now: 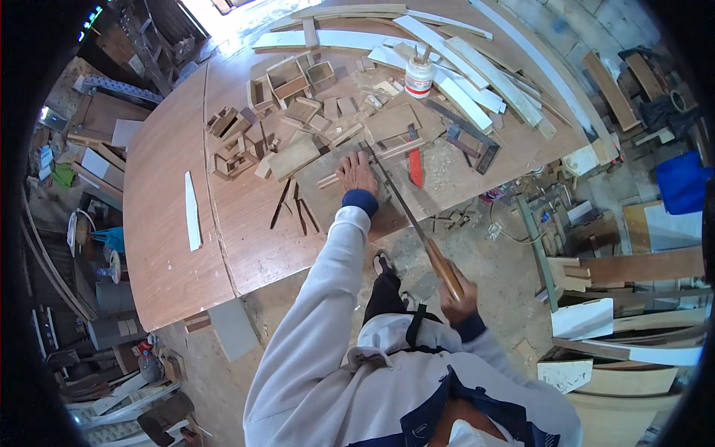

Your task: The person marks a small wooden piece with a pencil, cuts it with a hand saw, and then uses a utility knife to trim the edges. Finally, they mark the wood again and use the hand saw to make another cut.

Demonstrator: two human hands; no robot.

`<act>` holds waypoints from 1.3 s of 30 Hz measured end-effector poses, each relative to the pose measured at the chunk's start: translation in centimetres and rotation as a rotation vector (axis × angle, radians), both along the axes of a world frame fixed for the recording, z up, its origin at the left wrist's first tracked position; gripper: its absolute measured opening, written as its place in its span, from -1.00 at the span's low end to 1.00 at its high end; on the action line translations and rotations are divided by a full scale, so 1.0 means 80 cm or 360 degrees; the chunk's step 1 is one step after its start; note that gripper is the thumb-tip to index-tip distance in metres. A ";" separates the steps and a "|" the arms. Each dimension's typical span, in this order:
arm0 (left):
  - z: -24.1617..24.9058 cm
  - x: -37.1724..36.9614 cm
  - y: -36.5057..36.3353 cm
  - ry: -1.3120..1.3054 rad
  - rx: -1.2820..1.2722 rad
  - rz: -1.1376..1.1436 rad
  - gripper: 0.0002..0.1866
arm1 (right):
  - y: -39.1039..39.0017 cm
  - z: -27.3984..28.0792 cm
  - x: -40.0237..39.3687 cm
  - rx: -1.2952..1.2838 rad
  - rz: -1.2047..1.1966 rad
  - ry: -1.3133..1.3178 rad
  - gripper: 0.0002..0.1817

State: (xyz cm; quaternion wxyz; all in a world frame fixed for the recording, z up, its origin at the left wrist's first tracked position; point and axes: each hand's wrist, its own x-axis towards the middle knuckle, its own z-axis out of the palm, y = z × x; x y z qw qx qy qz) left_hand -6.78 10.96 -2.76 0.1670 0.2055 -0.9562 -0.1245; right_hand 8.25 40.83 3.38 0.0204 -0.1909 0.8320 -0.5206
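The handsaw (409,210) reaches up from beside the person (477,387), over the near edge of the table (164,246), and its far part lies across a thin wooden strip (328,181) just beyond the left fingers. From where I stand, its long axis runs slantwise: the wooden handle (445,270) is low on the person's right, off the table, and the tip points away and leftward, to the far side. The strip's axis crosses it at a wide angle.

The right hand (458,299) is wrapped round the handle. The left hand (357,173) is palm down over the strip on a flat board (320,201), its fingers bent and near one another; the thumb is hard to make out, so I cannot tell whether it pinches.

Sawing well here, I'd judge, calls for firm downward pressure on the strip, fingertips tucked clear of the cutting line, and long, light strokes with wrist and forearm in line. A red-handled tool (415,167) lies close by on the right, worth keeping out of the way.
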 end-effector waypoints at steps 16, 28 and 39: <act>0.004 0.004 0.006 -0.0004 -0.0033 0.0007 -0.59 | -0.052 -0.010 -0.043 0.0024 -0.0071 0.0204 -0.47; 0.008 0.003 0.008 -0.0018 -0.0049 0.0043 -0.70 | -0.034 0.015 -0.033 -0.0102 -0.0068 -0.0166 -0.52; 0.023 0.010 0.017 -0.0012 -0.0010 0.0002 -0.67 | -0.037 0.018 -0.028 -0.0008 0.0007 -0.0192 -0.45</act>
